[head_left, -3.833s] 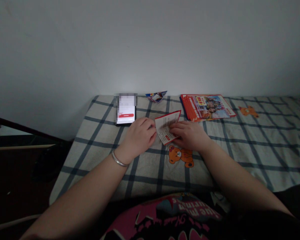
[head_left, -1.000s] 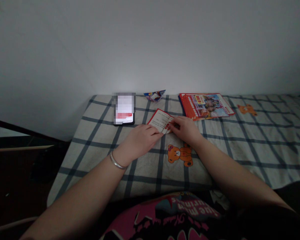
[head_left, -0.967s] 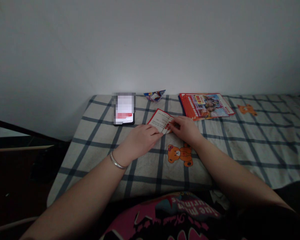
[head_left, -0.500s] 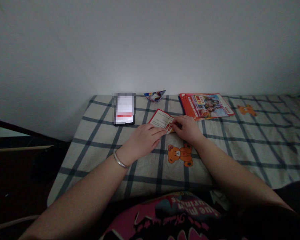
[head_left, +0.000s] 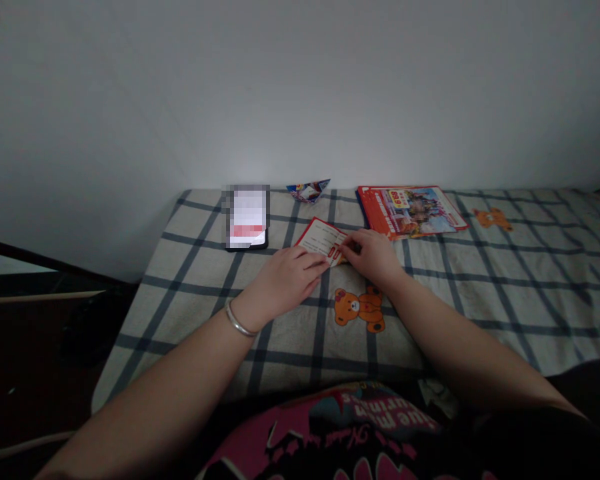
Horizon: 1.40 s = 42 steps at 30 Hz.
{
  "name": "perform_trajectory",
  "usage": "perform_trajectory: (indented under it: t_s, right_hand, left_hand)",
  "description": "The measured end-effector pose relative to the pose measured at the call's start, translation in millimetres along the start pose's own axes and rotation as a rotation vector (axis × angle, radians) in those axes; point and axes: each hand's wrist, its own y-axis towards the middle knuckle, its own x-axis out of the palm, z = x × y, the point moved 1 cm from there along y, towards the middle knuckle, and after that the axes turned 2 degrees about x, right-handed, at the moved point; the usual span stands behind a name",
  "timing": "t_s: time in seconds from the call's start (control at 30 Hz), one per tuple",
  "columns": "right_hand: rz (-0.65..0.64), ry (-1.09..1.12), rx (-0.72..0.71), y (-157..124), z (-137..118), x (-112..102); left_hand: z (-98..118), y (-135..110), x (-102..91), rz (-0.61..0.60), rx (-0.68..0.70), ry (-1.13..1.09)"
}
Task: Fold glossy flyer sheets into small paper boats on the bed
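A folded sheet of printed paper [head_left: 321, 237], cream inside with a red border, lies on the checked cloth between my hands. My left hand [head_left: 293, 277], a silver bangle at its wrist, rests with its fingers stretched out over the paper's near left edge. On the other side, my right hand [head_left: 371, 257] pinches the paper's right edge between thumb and fingers. Its fingers hide part of that edge. Just below the paper, a printed orange bear [head_left: 359, 310] shows on the cloth.
A phone [head_left: 249, 217] with a lit, blurred screen lies at the back left. Beside it sits a small folded blue paper piece [head_left: 309, 191]. Red printed flyers [head_left: 415, 212] are stacked at the back right. Behind the checked cloth [head_left: 195, 267] stands a pale wall [head_left: 300, 93].
The right-hand fingertips have shifted slightly on the paper's right edge. My left hand stays on the paper, and the whole view has drifted a little.
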Motion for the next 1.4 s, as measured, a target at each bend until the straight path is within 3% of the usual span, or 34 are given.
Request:
perform_trajectory:
  t_s: [0.7,1.13,1.4]
  right_hand:
    - [-0.006,0.029,-0.067,-7,-2,0]
    - [-0.006,-0.003,-0.078,-9,-4,-4]
    - [-0.009,-0.007,-0.082,-9,-2,-2]
  left_hand:
    - [6,4,-5.4,-0.021,-0.045,0.028]
    - [-16,-3,-3.9,0.052,-0.102,-0.213]
    - [-5,-1,-1.8,0.019,-0.069,-0.088]
